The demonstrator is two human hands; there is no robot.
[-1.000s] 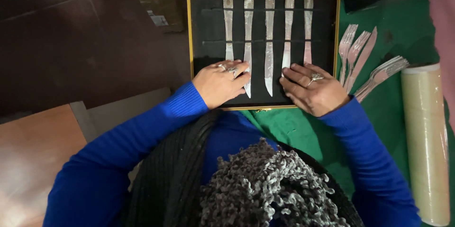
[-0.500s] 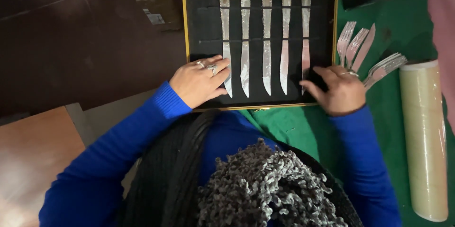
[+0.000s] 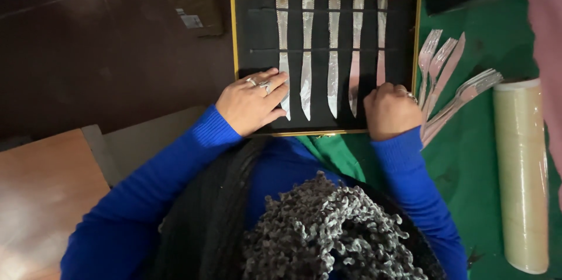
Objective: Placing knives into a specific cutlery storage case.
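Observation:
An open gold-edged case [image 3: 233,52] with black lining holds several silver knives in a row under thin straps. My left hand [image 3: 249,104], rings on its fingers, lies flat on the lining at the case's lower left. Its fingertips touch the blade of the leftmost knife [image 3: 283,28]. My right hand [image 3: 389,110] is curled at the lower right of the case. Its fingers are closed over the blade end of the rightmost knife [image 3: 381,28]. Blue sleeves cover both arms.
Several loose silver forks [image 3: 448,81] lie on the green cloth [image 3: 468,163] right of the case. A roll of clear film [image 3: 521,169] lies further right, with pink fabric [image 3: 547,52] above it. A cardboard box [image 3: 187,5] sits on the dark floor; a wooden surface [image 3: 41,198] is lower left.
My right hand went from lying flat to a curl over the rightmost knife's blade end, after shifting right and back. My left hand slid slightly left to the leftmost knife.

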